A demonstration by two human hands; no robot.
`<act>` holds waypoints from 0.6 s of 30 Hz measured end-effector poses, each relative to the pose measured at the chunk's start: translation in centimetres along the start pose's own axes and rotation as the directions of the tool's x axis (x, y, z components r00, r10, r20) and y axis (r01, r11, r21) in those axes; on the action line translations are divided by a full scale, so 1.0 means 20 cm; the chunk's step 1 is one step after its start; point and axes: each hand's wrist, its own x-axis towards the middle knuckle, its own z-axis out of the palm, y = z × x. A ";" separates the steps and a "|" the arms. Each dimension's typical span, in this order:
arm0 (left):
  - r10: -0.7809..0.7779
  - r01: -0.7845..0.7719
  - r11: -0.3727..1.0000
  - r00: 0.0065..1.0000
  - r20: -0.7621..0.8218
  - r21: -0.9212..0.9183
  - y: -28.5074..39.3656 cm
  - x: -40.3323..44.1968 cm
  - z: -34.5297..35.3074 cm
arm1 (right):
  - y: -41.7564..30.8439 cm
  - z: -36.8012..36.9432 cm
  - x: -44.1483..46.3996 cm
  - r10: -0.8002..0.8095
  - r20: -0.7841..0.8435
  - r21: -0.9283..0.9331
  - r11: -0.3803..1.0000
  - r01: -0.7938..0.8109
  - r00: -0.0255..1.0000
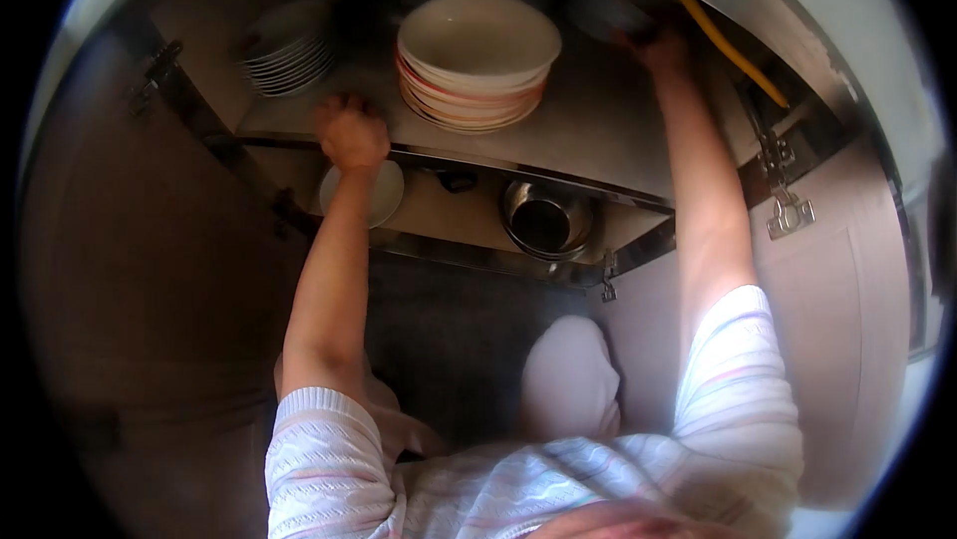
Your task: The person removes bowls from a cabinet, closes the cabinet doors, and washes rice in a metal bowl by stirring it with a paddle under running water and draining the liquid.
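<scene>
My left hand [352, 132] rests at the front edge of the upper cabinet shelf [598, 130], its fingers curled in with nothing visible in them. Behind it stands a stack of small white plates [286, 65]. To its right is a taller stack of white bowls [478, 35] and plates, some with orange-red rims. My right hand [662, 48] reaches deep into the right side of the shelf. It is at the edge of a dim greyish, rounded thing [606, 2], perhaps a bowl. Shadow and blur hide how its fingers lie.
On the lower shelf are a white plate [384, 192], a small black object [457, 181] and shiny metal pots [546, 218]. A yellow hose [733, 50] runs along the upper right. Open cabinet doors with metal hinges [788, 212] flank both sides. My knee [570, 374] is close below.
</scene>
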 end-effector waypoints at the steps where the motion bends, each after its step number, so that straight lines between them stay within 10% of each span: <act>1: 0.002 -0.002 1.000 1.000 -0.002 0.006 0.00 0.00 0.00 | 0.01 0.02 0.04 -0.005 0.011 -0.011 1.000 0.005 1.000; 18: 0.002 -0.003 0.999 1.000 -0.016 -0.047 0.01 0.00 -0.05 | -0.32 0.72 0.30 -0.038 0.028 -0.096 0.995 0.041 0.999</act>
